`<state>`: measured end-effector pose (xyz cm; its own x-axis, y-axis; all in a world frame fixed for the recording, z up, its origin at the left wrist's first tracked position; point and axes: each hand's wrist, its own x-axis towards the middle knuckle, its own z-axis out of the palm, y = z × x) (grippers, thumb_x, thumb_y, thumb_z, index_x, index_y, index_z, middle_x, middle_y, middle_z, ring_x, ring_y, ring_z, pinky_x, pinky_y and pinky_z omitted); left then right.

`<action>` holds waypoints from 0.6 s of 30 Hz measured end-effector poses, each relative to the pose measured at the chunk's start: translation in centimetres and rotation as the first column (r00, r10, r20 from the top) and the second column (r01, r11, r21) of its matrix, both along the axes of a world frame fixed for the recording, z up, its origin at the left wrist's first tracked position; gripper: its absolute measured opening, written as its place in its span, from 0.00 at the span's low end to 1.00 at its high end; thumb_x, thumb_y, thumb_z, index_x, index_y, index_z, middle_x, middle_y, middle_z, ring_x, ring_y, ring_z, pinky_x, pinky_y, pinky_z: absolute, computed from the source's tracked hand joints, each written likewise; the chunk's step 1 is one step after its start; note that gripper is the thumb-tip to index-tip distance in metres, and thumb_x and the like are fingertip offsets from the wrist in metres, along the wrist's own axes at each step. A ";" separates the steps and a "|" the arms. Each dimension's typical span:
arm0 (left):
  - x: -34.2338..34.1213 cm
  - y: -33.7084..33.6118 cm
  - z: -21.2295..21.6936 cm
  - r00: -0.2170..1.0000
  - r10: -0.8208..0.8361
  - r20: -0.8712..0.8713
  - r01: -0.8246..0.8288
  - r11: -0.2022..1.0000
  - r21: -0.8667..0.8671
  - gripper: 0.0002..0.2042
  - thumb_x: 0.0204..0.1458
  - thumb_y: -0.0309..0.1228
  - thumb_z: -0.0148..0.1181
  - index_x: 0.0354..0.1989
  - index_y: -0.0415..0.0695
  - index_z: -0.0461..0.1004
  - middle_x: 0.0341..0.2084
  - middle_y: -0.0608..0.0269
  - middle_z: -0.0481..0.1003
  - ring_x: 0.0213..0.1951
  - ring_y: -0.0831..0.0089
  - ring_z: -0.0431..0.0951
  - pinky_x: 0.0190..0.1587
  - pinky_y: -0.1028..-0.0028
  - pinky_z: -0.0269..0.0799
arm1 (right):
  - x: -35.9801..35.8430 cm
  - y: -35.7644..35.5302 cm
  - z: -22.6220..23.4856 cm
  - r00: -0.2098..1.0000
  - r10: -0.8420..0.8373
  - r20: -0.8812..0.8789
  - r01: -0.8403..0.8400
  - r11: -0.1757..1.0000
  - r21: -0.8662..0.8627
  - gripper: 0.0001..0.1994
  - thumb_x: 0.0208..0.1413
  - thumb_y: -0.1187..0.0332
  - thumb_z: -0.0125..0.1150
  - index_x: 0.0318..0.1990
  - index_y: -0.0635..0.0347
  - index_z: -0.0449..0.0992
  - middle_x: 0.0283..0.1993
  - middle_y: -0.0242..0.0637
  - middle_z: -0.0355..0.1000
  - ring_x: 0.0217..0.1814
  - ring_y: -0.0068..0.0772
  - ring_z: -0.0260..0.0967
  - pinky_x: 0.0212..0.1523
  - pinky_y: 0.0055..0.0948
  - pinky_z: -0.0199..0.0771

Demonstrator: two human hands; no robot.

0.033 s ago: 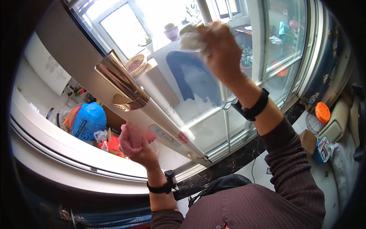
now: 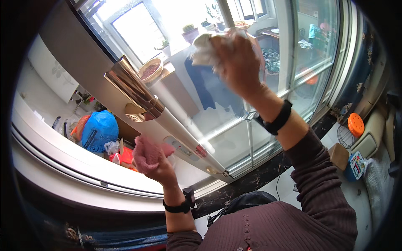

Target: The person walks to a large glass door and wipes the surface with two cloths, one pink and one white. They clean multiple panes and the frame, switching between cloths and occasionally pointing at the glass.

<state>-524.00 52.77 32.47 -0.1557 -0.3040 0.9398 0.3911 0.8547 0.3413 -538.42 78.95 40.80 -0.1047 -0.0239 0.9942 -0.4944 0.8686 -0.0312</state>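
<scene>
My right hand (image 2: 239,62) is raised against the glass door pane (image 2: 217,90), its fingers closed round a crumpled white cloth (image 2: 204,52). The cloth lies at the glass, and blurry streaks show on the pane near it. Lower and to the left, my left hand (image 2: 161,169) grips a pink cloth (image 2: 146,154). It is beside the white door frame (image 2: 180,129), below a large shiny gold door handle (image 2: 136,90). Part of the left fingers is hidden by the pink cloth.
Through the opening at left are a blue plastic bag (image 2: 100,129) and a red bag (image 2: 122,158). Behind the glass stand a basket (image 2: 150,70) and potted plants (image 2: 189,33). At right on the floor are an orange perforated disc (image 2: 355,124) and a blue container (image 2: 356,165).
My right hand and the white cloth have shifted slightly left and down on the glass. My left hand with the pink cloth has moved a little to the right.
</scene>
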 end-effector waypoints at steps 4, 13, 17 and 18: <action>1.5 1.5 0.2 0.880 -0.438 0.186 0.412 0.897 0.162 0.15 0.60 0.32 0.66 0.45 0.29 0.77 0.38 0.57 0.77 0.34 0.71 0.77 0.42 0.71 0.76 | 3.3 -3.0 -5.6 0.996 0.071 0.063 -0.085 0.962 0.259 0.37 0.50 0.61 0.74 0.70 0.47 0.67 0.62 0.41 0.64 0.61 0.42 0.61 0.59 0.39 0.64; 2.0 -0.1 -0.5 0.684 -0.719 0.122 0.618 0.660 0.426 0.15 0.56 0.26 0.70 0.47 0.34 0.74 0.40 0.60 0.76 0.40 0.76 0.76 0.41 0.76 0.74 | 1.7 -6.6 1.9 0.952 0.165 -0.259 -0.054 0.920 0.387 0.16 0.58 0.66 0.61 0.54 0.39 0.78 0.52 0.31 0.71 0.51 0.36 0.70 0.45 0.34 0.72; 1.9 -2.7 -0.4 0.719 -0.691 0.076 0.659 0.712 0.243 0.14 0.57 0.28 0.70 0.43 0.33 0.73 0.37 0.59 0.75 0.38 0.73 0.76 0.43 0.73 0.75 | -0.3 -12.6 13.7 0.925 0.123 -0.359 -0.076 0.987 0.141 0.21 0.54 0.66 0.71 0.56 0.39 0.79 0.57 0.26 0.76 0.40 0.29 0.80 0.28 0.27 0.78; 2.0 -3.1 -0.5 0.719 -0.691 0.073 0.657 0.710 0.252 0.12 0.57 0.27 0.69 0.40 0.33 0.73 0.36 0.59 0.75 0.37 0.72 0.75 0.44 0.72 0.75 | 0.1 -14.6 14.0 0.902 0.305 -0.306 -0.276 0.952 0.134 0.19 0.57 0.64 0.69 0.57 0.38 0.78 0.54 0.26 0.76 0.38 0.29 0.80 0.28 0.27 0.78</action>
